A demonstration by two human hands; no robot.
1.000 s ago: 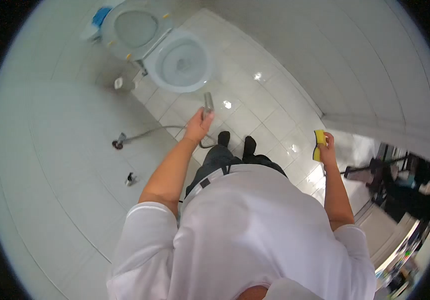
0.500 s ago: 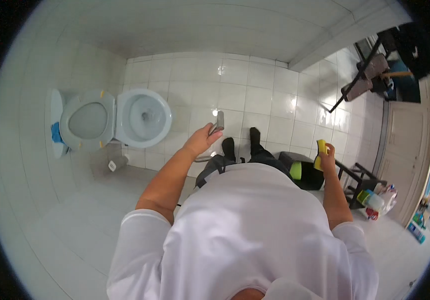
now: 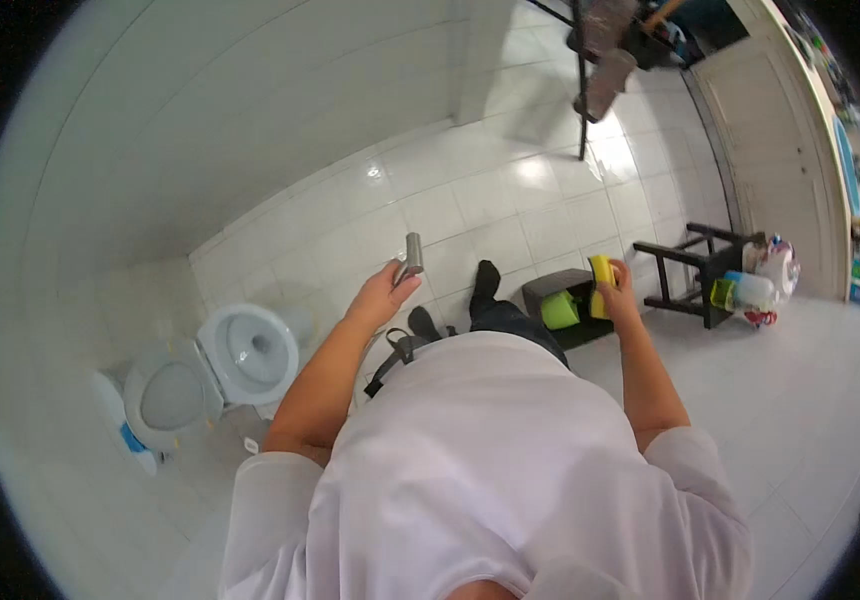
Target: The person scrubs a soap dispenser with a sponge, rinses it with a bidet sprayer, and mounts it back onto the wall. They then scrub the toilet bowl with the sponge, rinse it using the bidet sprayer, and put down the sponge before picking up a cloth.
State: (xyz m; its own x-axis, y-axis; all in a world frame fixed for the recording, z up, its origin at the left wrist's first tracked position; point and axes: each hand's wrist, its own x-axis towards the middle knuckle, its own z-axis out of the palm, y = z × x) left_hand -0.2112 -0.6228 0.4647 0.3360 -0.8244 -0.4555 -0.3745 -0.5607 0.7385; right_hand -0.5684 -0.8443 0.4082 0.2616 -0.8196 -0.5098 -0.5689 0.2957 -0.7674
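Observation:
My left hand (image 3: pixel 384 295) is wrapped round the handle of a metal spray head (image 3: pixel 413 253), held out over the tiled floor left of my feet. In my right hand (image 3: pixel 622 297) is a yellow sponge (image 3: pixel 601 286) with a dark side, gripped between thumb and fingers. Just behind the sponge sits a dark bin (image 3: pixel 540 291) on the floor, with a bright green object (image 3: pixel 559 310) inside. The toilet (image 3: pixel 252 353), its lid raised, is at the lower left, apart from both hands.
A black stool (image 3: pixel 705 280) stands at the right, with bottles and a bag (image 3: pixel 778 268) by it. Behind are a black rack (image 3: pixel 582 90) and a pale cabinet (image 3: pixel 765 140). A blue cloth (image 3: pixel 132 438) hangs beside the toilet tank.
The view has turned right: the toilet has shifted to the lower left, and the bin and stool have come fully into sight. Both hands keep hold of the same things.

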